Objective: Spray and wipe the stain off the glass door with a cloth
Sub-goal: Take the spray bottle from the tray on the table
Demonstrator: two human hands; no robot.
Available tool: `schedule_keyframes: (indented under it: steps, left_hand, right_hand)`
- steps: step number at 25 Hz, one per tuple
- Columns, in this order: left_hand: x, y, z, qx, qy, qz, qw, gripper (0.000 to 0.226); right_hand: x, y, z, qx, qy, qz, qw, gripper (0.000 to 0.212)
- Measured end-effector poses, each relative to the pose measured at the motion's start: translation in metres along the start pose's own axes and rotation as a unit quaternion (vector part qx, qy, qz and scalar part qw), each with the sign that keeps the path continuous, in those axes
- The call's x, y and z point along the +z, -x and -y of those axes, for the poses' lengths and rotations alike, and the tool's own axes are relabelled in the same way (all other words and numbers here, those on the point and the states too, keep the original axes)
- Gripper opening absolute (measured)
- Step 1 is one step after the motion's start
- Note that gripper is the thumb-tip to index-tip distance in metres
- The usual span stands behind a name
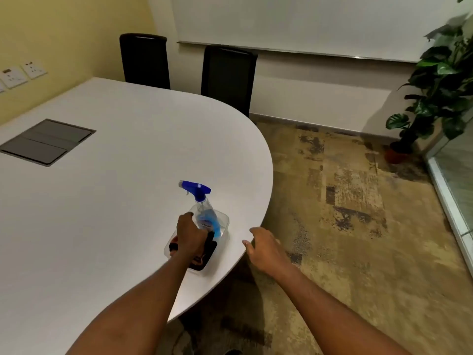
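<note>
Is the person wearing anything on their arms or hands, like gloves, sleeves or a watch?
Nothing that shows. The left hand and right hand are bare: no gloves, and no ring that I can make out. The left forearm and right forearm are bare too, with no sleeve, watch or bracelet in view down to the picture's edge.

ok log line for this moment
left hand in tray over cloth, beside bottle, grip unclear | right hand open at table edge
</note>
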State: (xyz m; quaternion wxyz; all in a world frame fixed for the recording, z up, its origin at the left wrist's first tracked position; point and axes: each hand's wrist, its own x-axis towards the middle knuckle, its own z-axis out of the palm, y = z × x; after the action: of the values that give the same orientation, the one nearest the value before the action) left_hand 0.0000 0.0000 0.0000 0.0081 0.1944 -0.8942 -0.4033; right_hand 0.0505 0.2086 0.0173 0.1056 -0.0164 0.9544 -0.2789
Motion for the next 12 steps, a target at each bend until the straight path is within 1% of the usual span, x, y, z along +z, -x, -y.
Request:
schedule_keyframes:
  steps: [1,2,4,5,6,9,12]
  left_hand:
    - [-0.002,-0.005,-0.004,0.004,0.03,0.016,0.999,0.062]
    - [-0.006,-0.009,-0.008,0.012,0.043,0.033,0.998,0.057]
    - [-0.009,-0.022,-0.012,0.017,0.052,0.056,0.997,0.035]
    - [-0.009,-0.028,-0.013,0.024,0.058,0.069,0.996,0.035]
    - [-0.009,-0.033,-0.014,0.036,0.042,0.081,0.995,0.04]
    - [-0.01,-0.053,-0.011,0.044,0.025,0.137,0.989,0.022]
    - [-0.009,-0.071,-0.005,0.056,0.024,0.174,0.983,0.039]
  right_hand:
    - [0.001,-0.001,0.001,-0.01,-0.002,0.012,1.0,0.053]
    - [-0.001,-0.002,0.003,-0.02,-0.002,0.022,1.0,0.054]
    - [-0.004,-0.008,0.008,-0.037,0.005,0.032,0.999,0.053]
    - [-0.005,-0.015,0.01,-0.036,0.001,0.028,0.999,0.053]
    - [-0.005,-0.019,0.012,-0.033,-0.005,0.023,0.999,0.053]
    - [-0.001,-0.028,0.02,-0.025,-0.018,0.017,0.999,0.053]
    - [0.008,-0.035,0.023,-0.016,-0.021,0.018,0.999,0.053]
